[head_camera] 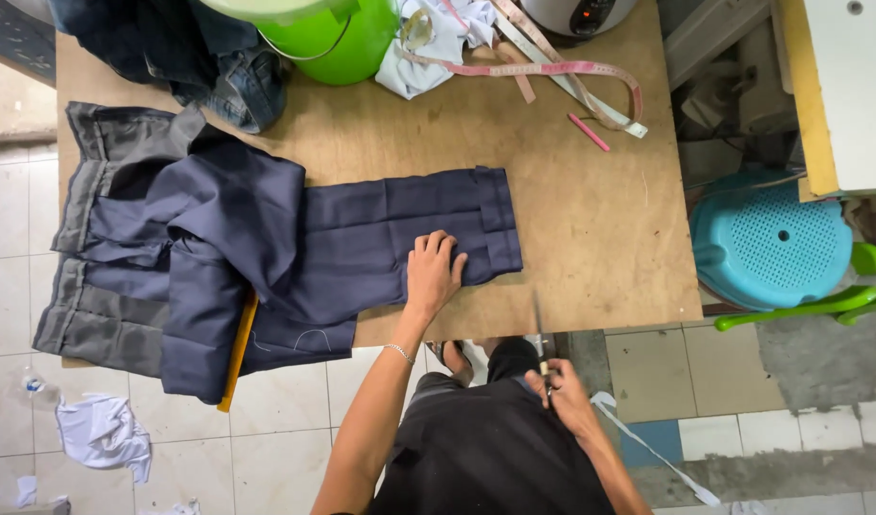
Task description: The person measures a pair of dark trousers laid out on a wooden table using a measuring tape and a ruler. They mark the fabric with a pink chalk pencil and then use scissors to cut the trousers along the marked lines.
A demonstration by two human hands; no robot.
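right hand (pixel 564 396) grips scissors (pixel 542 336) | left hand (pixel 432 271) flat, open on folded navy trousers (pixel 361 238)

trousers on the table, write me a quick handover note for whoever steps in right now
Left hand: flat, palm down on the dark blue trousers, near the hemmed leg end.
Right hand: gripping scissors, blades pointing up at the table edge, off the cloth.
Trousers lie folded across the wooden table, waist end hanging off one side; a yellow ruler lies under that side. A pink chalk stick and a measuring tape lie further back.
Done: cloth laid out; faint chalk marks show.
Left: no cut visible yet.
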